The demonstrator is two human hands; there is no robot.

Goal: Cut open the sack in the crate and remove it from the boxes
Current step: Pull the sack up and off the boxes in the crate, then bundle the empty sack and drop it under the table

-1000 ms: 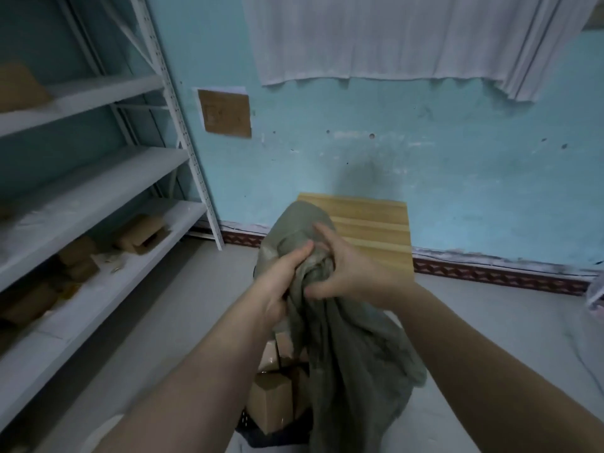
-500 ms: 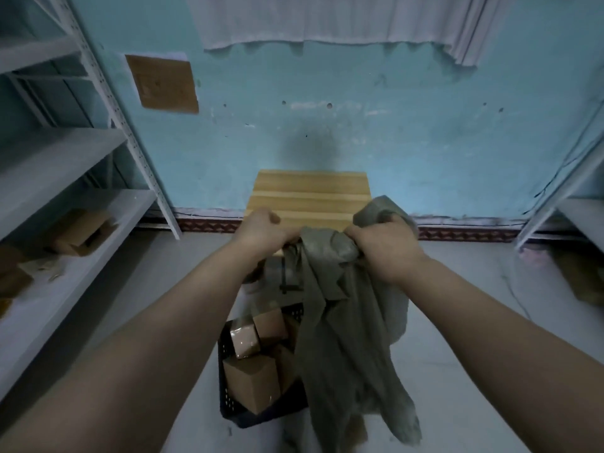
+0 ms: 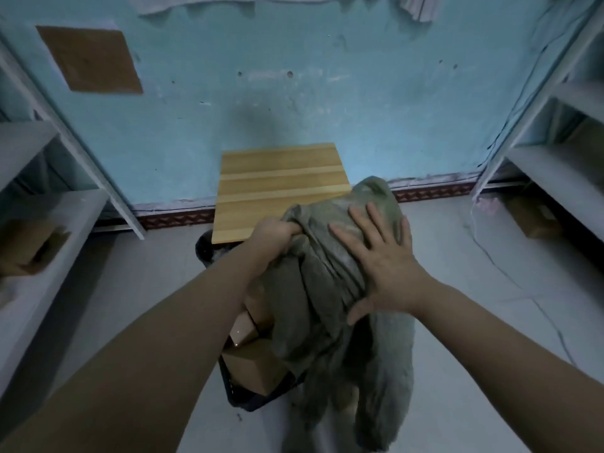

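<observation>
Head view, left fingers (image 3: 292,229) gripping sack (image 3: 313,289) edge, right fingers (image 3: 358,220) splayed flat on it

Only the person's two arms showed, both bare along all their visible length. The long left forearm (image 3: 163,338) and the long right forearm (image 3: 490,341) were uncovered from the view's lower edge to the wrists. The bare left hand (image 3: 274,232) and the bare right hand (image 3: 382,261) were likewise uncovered.
</observation>
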